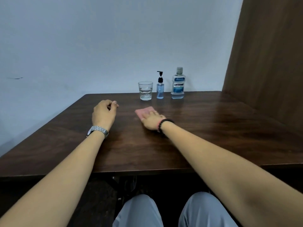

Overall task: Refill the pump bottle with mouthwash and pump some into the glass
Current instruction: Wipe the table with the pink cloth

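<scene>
Blue mouthwash in pump bottle [160,89], mouthwash bottle [178,86]

Dark wooden table [213,128], pale blue wall [98,38], brown wood panel [270,54]

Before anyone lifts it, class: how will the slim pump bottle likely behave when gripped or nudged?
The pump bottle looks tall and narrow, so it probably tips easily. It seems clear plastic, mostly full of blue liquid: likely light, perhaps slippery.

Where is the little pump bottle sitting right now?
In the head view, the pump bottle stands upright at the far edge of the table, right of centre, between the glass and the larger mouthwash bottle.
</scene>
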